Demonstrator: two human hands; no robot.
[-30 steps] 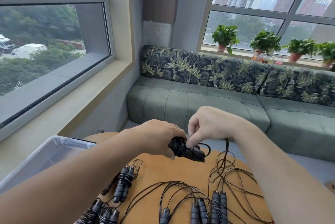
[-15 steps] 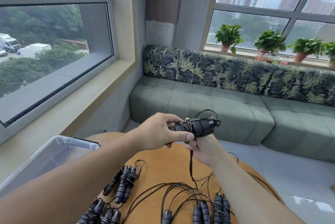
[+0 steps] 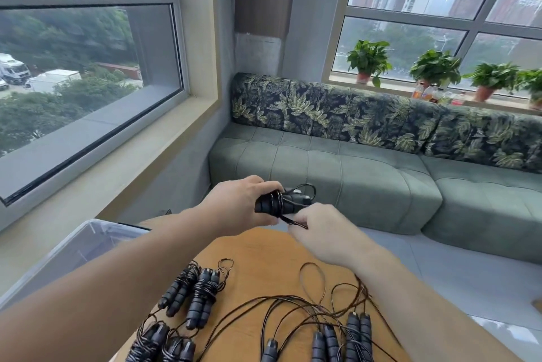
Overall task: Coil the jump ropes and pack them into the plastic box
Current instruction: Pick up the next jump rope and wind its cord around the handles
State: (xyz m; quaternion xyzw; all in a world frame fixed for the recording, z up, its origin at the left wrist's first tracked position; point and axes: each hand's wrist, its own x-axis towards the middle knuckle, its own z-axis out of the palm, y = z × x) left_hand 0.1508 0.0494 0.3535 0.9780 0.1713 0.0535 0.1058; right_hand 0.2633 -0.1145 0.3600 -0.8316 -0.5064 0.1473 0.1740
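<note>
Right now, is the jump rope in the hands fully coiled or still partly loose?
Partly loose. The cord is wound around the handles held by the left hand, but the right hand pinches an unwound end.

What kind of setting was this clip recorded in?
Probably a lounge corner in an upper-floor city building: a long green sofa with leaf-print back cushions, potted plants on the windowsill, and tower blocks outside. The person works at a round wooden table.

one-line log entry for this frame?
step: winding rope | left hand: grips handles | right hand: pinches cord | box: nothing visible inside
</note>
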